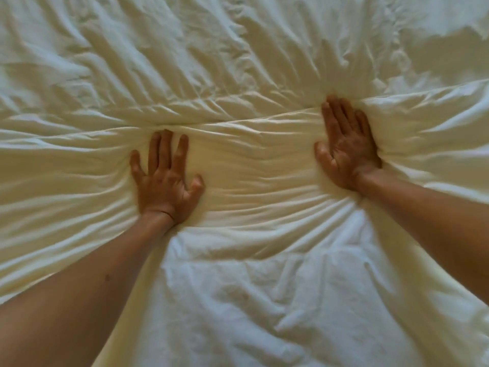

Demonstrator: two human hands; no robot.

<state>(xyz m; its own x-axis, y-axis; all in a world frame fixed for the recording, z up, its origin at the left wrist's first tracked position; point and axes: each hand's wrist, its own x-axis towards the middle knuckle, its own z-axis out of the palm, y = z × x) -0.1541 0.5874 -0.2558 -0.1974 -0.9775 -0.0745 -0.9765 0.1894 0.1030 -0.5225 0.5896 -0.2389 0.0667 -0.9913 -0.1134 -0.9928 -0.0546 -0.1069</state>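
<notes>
**Reporter:** What lies under your palms?

**Me:** A crumpled cream-white cloth sheet [254, 165], which fills the whole view. Its folded edge [232, 120] runs left to right just beyond my fingertips.

**Reporter:** How will it handle?

**Me:** I judge it light, soft and limp, with nothing fragile about it. It bunches rather than slides, so creases fan out from each palm. The best hold looks like that folded edge, pinched, not the slack middle.

**Reporter:** And the hands?

**Me:** My left hand [164, 178] lies flat, fingers straight and slightly spread, pressing on the upper layer. My right hand [346, 149], well apart from it, is flat too, with fingers close together and tips at the fold. Neither grips anything.
</notes>
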